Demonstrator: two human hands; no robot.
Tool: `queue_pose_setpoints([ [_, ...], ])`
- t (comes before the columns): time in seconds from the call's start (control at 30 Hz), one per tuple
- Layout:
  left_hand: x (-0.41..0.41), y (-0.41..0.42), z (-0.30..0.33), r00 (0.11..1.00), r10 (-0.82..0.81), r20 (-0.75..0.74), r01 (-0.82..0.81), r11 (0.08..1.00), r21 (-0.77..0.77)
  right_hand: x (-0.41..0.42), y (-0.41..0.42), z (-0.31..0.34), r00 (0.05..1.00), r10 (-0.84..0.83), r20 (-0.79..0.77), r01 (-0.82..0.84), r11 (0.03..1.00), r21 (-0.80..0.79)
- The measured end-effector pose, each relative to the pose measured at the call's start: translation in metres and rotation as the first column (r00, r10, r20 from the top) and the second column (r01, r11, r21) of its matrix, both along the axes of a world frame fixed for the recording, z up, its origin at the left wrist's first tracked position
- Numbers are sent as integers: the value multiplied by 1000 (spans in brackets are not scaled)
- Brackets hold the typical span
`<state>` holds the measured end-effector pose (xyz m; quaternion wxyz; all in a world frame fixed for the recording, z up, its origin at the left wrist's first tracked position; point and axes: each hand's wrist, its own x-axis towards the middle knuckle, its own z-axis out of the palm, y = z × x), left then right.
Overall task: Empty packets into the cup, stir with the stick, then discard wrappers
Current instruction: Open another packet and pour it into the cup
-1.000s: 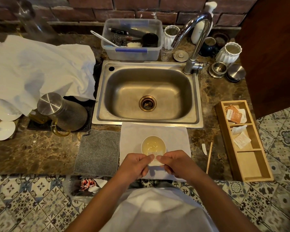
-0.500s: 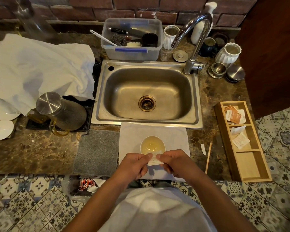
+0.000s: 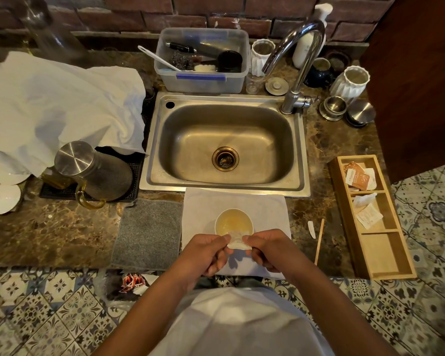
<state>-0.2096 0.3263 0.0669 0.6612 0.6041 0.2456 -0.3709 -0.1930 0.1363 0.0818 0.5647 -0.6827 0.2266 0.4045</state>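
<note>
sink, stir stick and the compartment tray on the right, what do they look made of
Sink: likely stainless steel, brushed grey with soft reflections.
Stir stick: seemingly wood or bamboo, thin, matte tan.
Compartment tray: probably light wood or bamboo, pale grain, matte.

The scene is viewed by one head-worn wide-angle camera, aimed forward and steeply down, with the hands (image 3: 238,253) close below and the tabletop (image 3: 62,227) beyond.

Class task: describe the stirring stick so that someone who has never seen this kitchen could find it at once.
Start at the steel sink. On the counter in front of it a cup stands on a white cloth. Between that cloth and the wooden tray lies the stirring stick, long, thin, pale wood; the scrap beside it is short and white.
</note>
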Motion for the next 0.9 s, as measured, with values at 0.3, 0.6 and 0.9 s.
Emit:
queue_pose_setpoints([
  [0.3,-1,0,4,1000,-14,-7,14,1000,24,1,-1,2,1000,-21,-10,21,1000,12],
  [0.6,-1,-1,6,1000,3,-2,-3,1000,25,-1,-3,3,1000,-5,-27,7,998,59],
  [0.9,-4,-1,6,999,-6,38,5,1000,23,-4,-6,1,999,-28,-25,30,996,87],
])
